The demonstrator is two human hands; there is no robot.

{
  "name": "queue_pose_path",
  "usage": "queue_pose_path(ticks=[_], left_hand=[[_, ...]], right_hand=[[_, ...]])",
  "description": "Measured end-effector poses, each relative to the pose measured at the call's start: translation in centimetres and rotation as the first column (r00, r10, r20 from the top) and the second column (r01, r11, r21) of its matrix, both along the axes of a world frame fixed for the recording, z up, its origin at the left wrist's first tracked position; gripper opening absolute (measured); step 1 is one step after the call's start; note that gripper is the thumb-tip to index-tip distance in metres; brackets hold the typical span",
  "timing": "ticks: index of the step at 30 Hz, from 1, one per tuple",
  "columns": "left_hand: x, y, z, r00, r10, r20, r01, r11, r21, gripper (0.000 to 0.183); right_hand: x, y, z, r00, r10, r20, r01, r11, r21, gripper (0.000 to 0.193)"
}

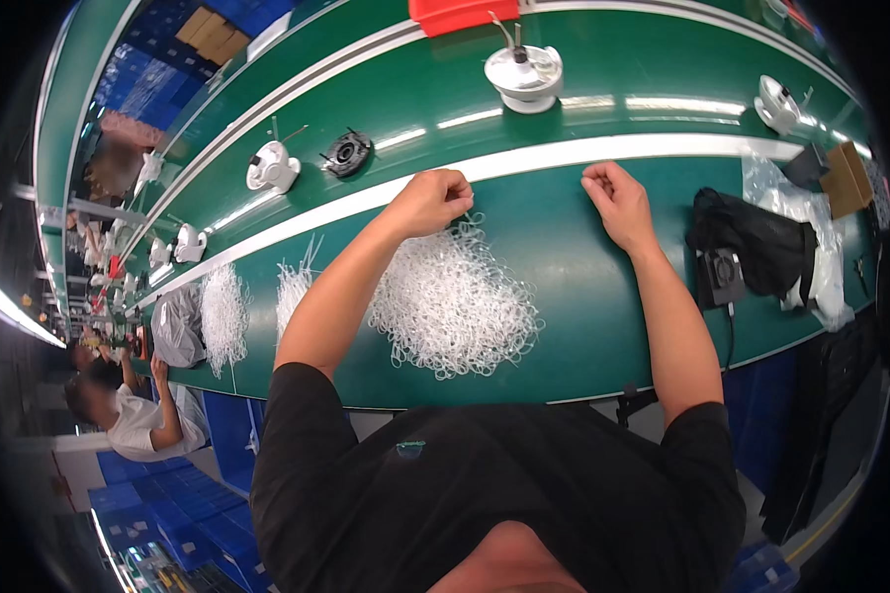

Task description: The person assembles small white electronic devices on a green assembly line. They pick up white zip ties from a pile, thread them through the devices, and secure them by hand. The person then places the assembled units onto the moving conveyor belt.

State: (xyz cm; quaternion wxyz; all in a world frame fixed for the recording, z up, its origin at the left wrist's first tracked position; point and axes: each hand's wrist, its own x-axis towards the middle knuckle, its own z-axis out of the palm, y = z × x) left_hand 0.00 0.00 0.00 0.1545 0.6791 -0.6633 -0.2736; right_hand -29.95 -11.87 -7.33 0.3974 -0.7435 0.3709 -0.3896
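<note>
A large heap of small translucent white rings (455, 306) lies on the green table in front of me. At its far edge is my left hand (431, 203), closed, with the fingertips pinched together beside a few stray rings. Whatever it holds is too small to make out. My right hand (619, 206) hovers to the right of the heap, apart from it, with the thumb and fingers curled together. Anything between those fingertips is hidden. Beyond the pale rail, a white round-based device (524, 77) with wires on top stands on the green conveyor belt.
More white devices (273, 167) and a black round part (347, 153) sit on the belt. Smaller white piles (224, 314) and a grey bag (178, 328) lie leftward. At right are a black bag (747, 242), a corded black box (722, 277) and clear plastic. A co-worker (153, 420) sits left.
</note>
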Motion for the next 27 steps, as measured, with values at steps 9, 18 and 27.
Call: queue_pose_path(ticks=[9, 18, 27], left_hand=[[1.9, 2.5, 0.9, 0.662, 0.184, -0.726, -0.149, 0.982, 0.114, 0.01], [-0.2, 6.7, 2.0, 0.71, -0.217, -0.67, -0.072, 0.924, -0.376, 0.008], [-1.8, 8.3, 2.4, 0.649, -0.363, -0.669, -0.189, 0.774, -0.604, 0.012]], right_hand=[[0.2, -0.1, -0.3, 1.0, 0.005, 0.019, -0.006, 1.0, 0.029, 0.012], [0.1, 0.1, -0.2, 1.0, -0.006, -0.016, 0.006, 1.0, -0.016, 0.013], [0.0, 0.3, 0.3, 0.999, -0.006, -0.035, 0.006, 1.0, 0.007, 0.013]])
